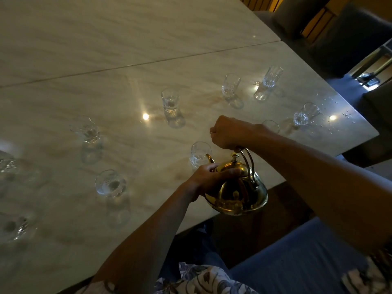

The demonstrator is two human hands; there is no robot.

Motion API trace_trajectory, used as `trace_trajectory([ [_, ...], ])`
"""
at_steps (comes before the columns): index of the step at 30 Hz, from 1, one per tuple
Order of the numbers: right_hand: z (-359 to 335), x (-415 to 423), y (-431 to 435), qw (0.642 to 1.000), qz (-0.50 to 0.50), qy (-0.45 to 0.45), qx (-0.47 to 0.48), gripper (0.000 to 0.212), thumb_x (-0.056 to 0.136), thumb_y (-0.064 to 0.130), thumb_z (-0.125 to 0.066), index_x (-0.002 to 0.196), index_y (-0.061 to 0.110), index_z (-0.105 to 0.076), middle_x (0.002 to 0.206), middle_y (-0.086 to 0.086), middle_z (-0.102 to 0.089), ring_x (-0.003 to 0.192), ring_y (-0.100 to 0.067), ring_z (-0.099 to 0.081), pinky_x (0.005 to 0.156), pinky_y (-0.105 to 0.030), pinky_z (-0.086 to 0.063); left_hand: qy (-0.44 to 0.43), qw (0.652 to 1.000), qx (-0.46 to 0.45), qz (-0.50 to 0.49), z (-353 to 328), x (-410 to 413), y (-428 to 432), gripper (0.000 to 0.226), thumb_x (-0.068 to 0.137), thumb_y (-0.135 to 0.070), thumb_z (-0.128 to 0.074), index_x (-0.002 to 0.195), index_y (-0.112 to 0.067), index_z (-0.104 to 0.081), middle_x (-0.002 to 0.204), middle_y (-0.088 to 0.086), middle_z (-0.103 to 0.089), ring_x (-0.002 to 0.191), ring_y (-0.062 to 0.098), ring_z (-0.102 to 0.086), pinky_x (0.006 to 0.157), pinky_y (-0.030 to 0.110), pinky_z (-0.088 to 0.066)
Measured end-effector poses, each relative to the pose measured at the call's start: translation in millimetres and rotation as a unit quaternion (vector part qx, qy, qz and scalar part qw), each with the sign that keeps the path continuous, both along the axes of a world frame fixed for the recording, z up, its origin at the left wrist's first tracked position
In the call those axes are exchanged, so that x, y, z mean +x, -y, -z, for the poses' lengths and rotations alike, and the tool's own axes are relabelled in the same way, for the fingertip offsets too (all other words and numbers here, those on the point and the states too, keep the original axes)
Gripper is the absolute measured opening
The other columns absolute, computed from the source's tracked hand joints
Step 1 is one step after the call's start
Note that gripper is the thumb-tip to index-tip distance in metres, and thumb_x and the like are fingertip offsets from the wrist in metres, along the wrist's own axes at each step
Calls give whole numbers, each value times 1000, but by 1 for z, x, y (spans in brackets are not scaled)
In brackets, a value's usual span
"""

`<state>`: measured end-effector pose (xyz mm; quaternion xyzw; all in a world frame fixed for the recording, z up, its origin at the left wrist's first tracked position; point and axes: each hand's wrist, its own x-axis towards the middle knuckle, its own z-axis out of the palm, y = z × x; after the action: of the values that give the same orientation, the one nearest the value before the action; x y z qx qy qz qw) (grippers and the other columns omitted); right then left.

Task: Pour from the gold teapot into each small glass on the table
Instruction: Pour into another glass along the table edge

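Observation:
The gold teapot [237, 194] hangs over the table's near edge, tilted with its spout toward a small clear glass [199, 154]. My right hand [228, 133] is closed around the top of the teapot's arched handle. My left hand [212, 178] rests on the lid and shoulder of the pot, fingers pressed over it. Several other small glasses stand across the marble table [127, 49]: one at the middle [170, 105], two at the back right [230, 85] [268, 81], one at the right edge [305, 114], one partly hidden behind my right wrist [272, 125], others to the left [89, 130] [110, 183].
Water droplets lie on the table's right corner [337, 111]. Grey upholstered chairs [343, 35] stand beyond the far right edge. More glasses sit blurred at the left edge [12, 228]. My lap in blue fabric [297, 262] is below the table edge.

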<state>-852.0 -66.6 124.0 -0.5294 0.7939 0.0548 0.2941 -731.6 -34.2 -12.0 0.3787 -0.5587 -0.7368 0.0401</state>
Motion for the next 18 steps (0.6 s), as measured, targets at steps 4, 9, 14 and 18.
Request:
trace_trajectory([
  [4, -5, 3, 2, 1000, -9, -12, 10, 31, 95, 22, -51, 115, 3, -65, 89, -16, -72, 59, -24, -68, 47, -25, -52, -2, 1000, 0, -8, -3, 2, 1, 72, 66, -69, -78, 124, -27, -70, 116, 0, -76, 105, 17, -75, 95, 42, -62],
  [9, -12, 7, 1, 999, -17, -29, 17, 28, 97, 22, -50, 99, -2, -65, 76, -17, -69, 55, -23, -64, 44, -23, -45, -2, 1000, 1, -7, -8, 2, 2, 73, 66, -69, -76, 125, -26, -69, 118, 1, -75, 105, 18, -74, 92, 41, -62],
  [14, -9, 7, 4, 999, -15, -30, 26, 29, 97, 24, -50, 98, -1, -66, 78, -16, -71, 66, -26, -70, 50, -26, -50, -1, 1000, 8, -8, -9, 4, 0, 63, 81, -61, -77, 131, -24, -67, 119, 2, -73, 105, 17, -72, 88, 38, -62],
  [18, -9, 9, 5, 999, -7, -24, 36, 27, 96, 23, -51, 102, -1, -63, 81, -17, -71, 72, -29, -72, 59, -31, -55, 1, 1000, 9, -4, -8, 5, -1, 62, 81, -62, -75, 130, -25, -67, 121, 3, -73, 108, 20, -72, 93, 43, -61],
])
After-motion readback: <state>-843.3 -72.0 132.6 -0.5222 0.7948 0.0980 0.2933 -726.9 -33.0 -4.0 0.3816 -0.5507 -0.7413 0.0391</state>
